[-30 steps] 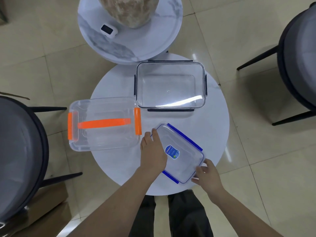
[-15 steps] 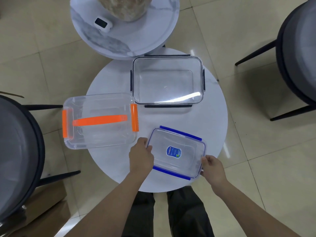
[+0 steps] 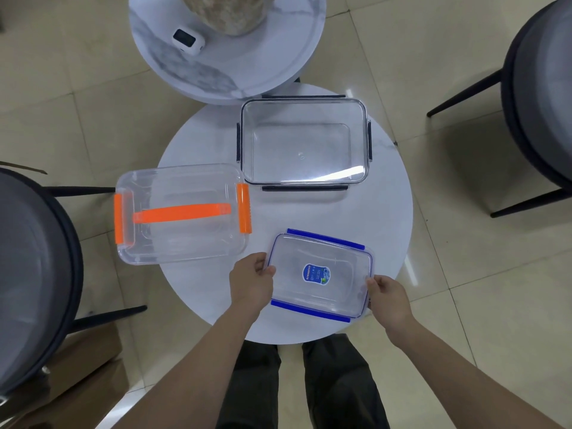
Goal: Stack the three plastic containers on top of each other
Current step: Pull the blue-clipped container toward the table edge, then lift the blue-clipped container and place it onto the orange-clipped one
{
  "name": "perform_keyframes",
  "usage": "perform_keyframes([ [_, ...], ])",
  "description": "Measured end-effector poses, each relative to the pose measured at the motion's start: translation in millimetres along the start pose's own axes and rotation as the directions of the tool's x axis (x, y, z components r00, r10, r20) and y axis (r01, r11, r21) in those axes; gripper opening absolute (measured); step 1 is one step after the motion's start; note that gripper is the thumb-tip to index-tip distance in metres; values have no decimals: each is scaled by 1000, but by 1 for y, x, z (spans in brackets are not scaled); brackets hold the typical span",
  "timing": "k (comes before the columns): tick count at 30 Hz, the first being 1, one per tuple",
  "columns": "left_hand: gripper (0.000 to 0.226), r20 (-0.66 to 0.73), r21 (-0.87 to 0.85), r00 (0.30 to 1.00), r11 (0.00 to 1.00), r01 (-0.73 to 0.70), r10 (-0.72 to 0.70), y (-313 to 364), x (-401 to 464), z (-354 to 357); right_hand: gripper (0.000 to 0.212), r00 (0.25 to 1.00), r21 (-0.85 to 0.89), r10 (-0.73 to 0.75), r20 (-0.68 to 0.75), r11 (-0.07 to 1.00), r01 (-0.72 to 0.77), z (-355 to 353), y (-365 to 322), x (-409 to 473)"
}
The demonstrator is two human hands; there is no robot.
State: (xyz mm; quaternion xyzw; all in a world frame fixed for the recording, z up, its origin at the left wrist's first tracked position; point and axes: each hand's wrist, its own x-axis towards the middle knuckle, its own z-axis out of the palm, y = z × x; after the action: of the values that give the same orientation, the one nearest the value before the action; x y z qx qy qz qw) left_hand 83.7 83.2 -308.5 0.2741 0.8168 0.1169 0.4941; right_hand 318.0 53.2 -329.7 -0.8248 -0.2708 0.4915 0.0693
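Blue-clipped plastic container, clear with a small blue label at the middle of its lid, sits at the near side of the round white table, gripped at both short ends. At its left end the left hand has its fingers curled over the rim and pressed to the plastic; at the right end the right hand closes its fingers around the near right corner. Whether the container rests on the tabletop or is raised a little off it cannot be told from above. To the left, the orange-handled container lies partly over the table's left edge, its orange carry handle running across the clear lid between two orange clips; it is close to the left hand but apart from it. Towards the far side stands the dark-clipped container, clear and seemingly lidless, with dark latches hanging on all four sides, its near left corner just beside the orange-handled container's right clip. All three containers lie separately, none on another. Beyond the table a second marble-topped table carries a small white device and a stone-like object. Dark chairs stand at either side on the tiled floor.
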Motion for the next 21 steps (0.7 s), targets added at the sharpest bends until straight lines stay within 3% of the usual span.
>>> perform_keyframes([
  [13,35,54,-80,998,996,48,-44,-11,-20,-1,25,998,-14,-56,-9,998,56,-14,0,-10],
  [21,31,78,-131,997,991,9,1,5,-50,-15,19,989,107,-148,-26,983,150,-49,-13,-42],
])
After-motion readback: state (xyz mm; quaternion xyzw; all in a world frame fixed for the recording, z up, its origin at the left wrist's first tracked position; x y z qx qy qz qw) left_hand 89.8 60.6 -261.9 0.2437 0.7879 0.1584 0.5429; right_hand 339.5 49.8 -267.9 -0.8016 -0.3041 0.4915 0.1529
